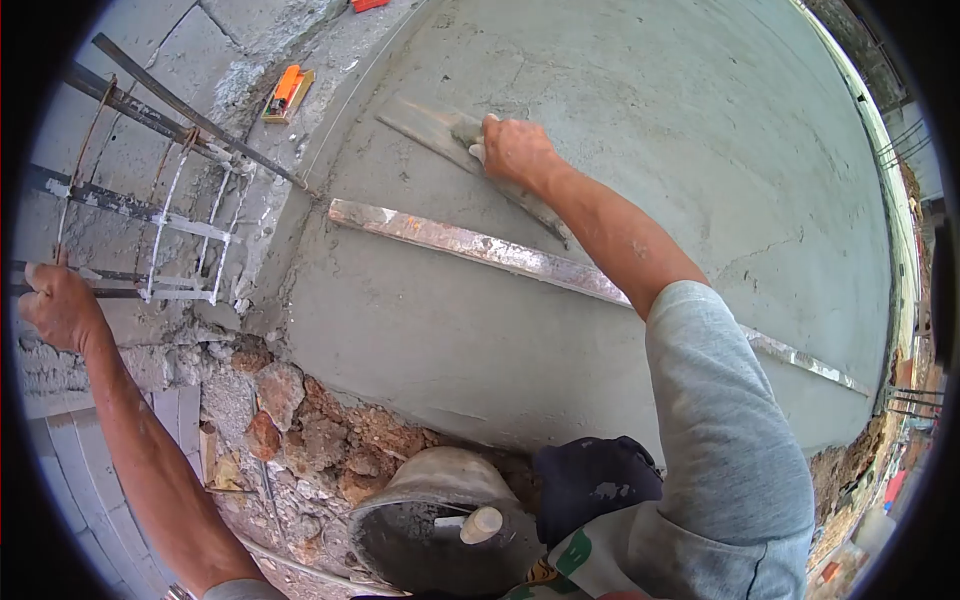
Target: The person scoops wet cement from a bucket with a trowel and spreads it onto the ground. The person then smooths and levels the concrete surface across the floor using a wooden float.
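Note:
My right hand (518, 152) is closed around the handle of a long metal trowel (425, 122), whose blade lies against the wet grey cement surface (480, 350). Below the trowel, a long metal straightedge (480, 248) spans the cement, passing behind my right arm. At the far left, my left hand (62, 308) is wrapped around a steel rebar (118, 293) of a cage with wire ties. A black bucket (385, 525) stands near my body, with a pale rounded handle end (482, 524) sticking up inside it; the rest of that tool is partly hidden.
An orange tool in a small box (288, 95) lies on the ledge beyond the rebar, near a taut string line. Broken rock and soil (310, 420) border the cement's near left corner. Grey blocks (95, 460) are at lower left. Rebar ends protrude at far right.

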Tool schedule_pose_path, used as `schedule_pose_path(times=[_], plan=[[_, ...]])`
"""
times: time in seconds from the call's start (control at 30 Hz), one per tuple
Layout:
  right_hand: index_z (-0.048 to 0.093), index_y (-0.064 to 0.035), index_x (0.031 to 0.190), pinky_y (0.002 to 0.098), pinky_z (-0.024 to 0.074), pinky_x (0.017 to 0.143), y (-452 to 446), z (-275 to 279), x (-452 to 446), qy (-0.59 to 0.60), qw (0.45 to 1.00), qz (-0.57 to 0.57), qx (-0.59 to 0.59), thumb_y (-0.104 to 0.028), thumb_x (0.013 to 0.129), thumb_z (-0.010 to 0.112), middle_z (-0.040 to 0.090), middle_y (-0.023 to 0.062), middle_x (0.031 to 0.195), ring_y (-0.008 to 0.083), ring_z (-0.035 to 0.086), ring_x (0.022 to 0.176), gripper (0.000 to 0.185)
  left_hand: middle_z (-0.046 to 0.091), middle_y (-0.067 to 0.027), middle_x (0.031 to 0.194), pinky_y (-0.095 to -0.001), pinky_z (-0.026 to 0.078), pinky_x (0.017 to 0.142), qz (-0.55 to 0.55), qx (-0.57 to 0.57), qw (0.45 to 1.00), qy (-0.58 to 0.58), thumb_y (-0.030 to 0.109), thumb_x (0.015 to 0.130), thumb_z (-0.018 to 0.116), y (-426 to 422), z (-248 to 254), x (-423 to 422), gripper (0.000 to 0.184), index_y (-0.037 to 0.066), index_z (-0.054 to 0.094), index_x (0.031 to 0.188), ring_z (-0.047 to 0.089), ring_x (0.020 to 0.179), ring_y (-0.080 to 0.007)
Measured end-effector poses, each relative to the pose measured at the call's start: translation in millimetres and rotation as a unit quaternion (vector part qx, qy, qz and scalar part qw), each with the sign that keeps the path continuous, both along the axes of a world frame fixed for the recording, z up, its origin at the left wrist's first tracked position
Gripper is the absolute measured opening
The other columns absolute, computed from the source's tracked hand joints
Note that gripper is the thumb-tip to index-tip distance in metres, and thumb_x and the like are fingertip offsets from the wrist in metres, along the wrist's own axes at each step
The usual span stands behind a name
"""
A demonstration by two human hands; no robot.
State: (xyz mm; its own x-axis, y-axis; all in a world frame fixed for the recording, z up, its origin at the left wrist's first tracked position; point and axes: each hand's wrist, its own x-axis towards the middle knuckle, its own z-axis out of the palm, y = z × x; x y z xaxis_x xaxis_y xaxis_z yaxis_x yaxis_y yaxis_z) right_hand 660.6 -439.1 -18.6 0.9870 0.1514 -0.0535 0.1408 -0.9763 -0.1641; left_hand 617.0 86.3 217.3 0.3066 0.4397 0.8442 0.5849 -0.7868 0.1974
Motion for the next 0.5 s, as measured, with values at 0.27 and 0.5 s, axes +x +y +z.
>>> schedule_pose_path(times=[0.27, 0.5], plan=[[0.06, -0.0023, 0.112, 0.0379, 0.0474, 0.09, -174, 1, 12, 0.019, 0.958, -0.285, -0.005, -0.024, 0.083, 0.055, 0.062, 0.0157, 0.115, 0.0286, 0.059, 0.108, 0.037, 0.067, -0.0234, 0.086, -0.0461, 0.051, 0.071, 0.016, -0.016, 1.0, -0.007, 0.048, 0.084, 0.039, -26, 15, -6, 0.062, -0.009, 0.064, 0.092, 0.064, 0.08, -0.0412], [0.061, -0.0009, 0.112, 0.0407, 0.047, 0.088, -365, -2, -94, -0.007, 0.867, -0.493, -0.076, -0.034, 0.082, 0.055, 0.062, 0.0191, 0.114, 0.0315, 0.059, 0.107, 0.045, 0.041, -0.0254, 0.117, -0.0528, 0.036, 0.088, 0.036, -0.073, 0.996, 0.04, 0.038, 0.088, 0.041, 15, 7, 1, 0.048, -0.003, 0.04, 0.113, 0.049, 0.106, -0.0422]])
